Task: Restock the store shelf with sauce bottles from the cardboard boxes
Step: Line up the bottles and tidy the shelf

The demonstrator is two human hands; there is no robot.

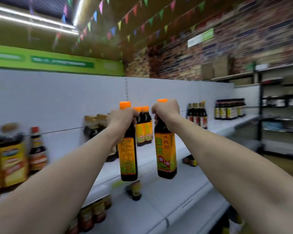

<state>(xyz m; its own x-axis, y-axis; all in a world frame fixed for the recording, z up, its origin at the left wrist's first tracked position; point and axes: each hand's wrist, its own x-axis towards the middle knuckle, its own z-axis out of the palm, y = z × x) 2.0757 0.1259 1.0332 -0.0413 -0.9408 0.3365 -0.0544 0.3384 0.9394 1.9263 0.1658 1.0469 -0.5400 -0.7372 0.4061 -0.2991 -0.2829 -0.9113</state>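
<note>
My left hand [121, 119] grips the neck of a dark sauce bottle [128, 157] with an orange cap and a yellow-orange label. My right hand [167, 110] grips the neck of a second, matching bottle [166, 154]. Both bottles hang upright in the air above the white store shelf [167, 191], side by side and apart. Behind them, two matching bottles [144, 129] stand on the shelf against the back panel. No cardboard box is in view.
Big dark sauce jugs [8, 157] and a red-capped bottle [38, 149] stand at the left. Gold-capped jars [96, 125] stand behind my left arm. More dark bottles [197, 115] and a further group [229, 108] stand to the right. A dark metal rack [281, 115] is at far right.
</note>
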